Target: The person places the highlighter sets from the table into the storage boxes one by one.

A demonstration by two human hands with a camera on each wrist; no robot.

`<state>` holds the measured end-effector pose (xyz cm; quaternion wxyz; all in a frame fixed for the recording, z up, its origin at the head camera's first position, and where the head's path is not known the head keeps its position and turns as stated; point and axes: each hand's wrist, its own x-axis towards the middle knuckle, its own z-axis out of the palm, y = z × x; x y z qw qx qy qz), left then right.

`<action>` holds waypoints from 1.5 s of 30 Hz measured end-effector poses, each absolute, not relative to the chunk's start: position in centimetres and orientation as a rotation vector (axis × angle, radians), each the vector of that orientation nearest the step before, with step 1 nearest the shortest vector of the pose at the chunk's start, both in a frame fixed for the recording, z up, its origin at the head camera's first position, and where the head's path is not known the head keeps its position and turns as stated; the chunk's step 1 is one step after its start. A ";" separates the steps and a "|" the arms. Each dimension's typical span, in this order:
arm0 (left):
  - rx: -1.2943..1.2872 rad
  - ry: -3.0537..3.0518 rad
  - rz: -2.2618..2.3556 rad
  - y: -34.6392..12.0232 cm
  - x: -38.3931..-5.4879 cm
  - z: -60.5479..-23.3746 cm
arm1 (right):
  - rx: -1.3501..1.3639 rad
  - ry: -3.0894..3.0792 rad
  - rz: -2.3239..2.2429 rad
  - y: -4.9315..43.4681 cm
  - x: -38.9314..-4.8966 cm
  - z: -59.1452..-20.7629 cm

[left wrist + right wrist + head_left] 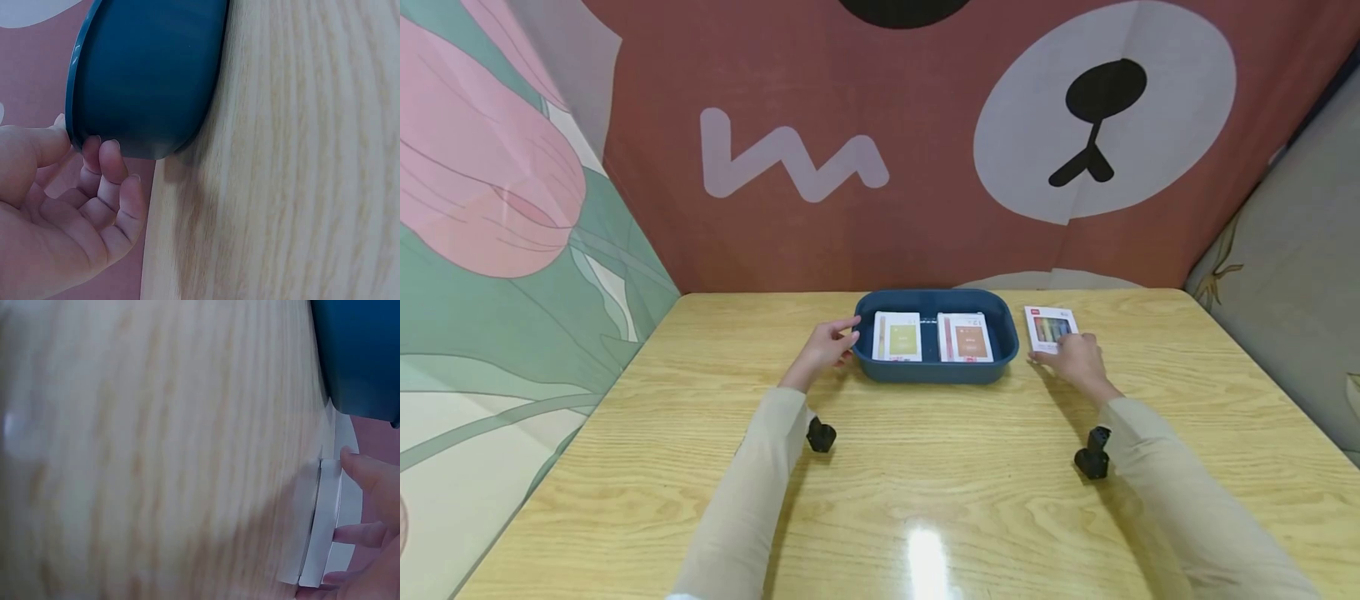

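Note:
A dark blue plastic bin [928, 372] stands near the table's back edge. My left hand [822, 348] pinches its left end at the rim, thumb at the lip and curled fingertips against the outer wall [150, 81]. Inside lie two flat white boxes, one with a green panel [904, 339] on the left, one with an orange panel [972, 340] on the right. To the right of the bin, my right hand [1081, 365] grips a flat white box of coloured sticks [1047, 323] by its edges. In the right wrist view its white side [322, 525] shows close over the table.
The light wood table [880, 467] meets a red-brown fabric backdrop [820, 242] with a cartoon face right behind the bin. Floral fabric [497, 275] hangs along the left side, and another patterned cloth [1300, 250] stands at the right.

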<state>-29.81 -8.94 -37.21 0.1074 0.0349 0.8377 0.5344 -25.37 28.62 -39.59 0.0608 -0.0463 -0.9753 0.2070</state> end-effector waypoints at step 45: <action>0.108 2.432 1.599 -9.1 -29.9 -37.3 | -0.364 -2.828 0.970 29.9 -25.2 -38.4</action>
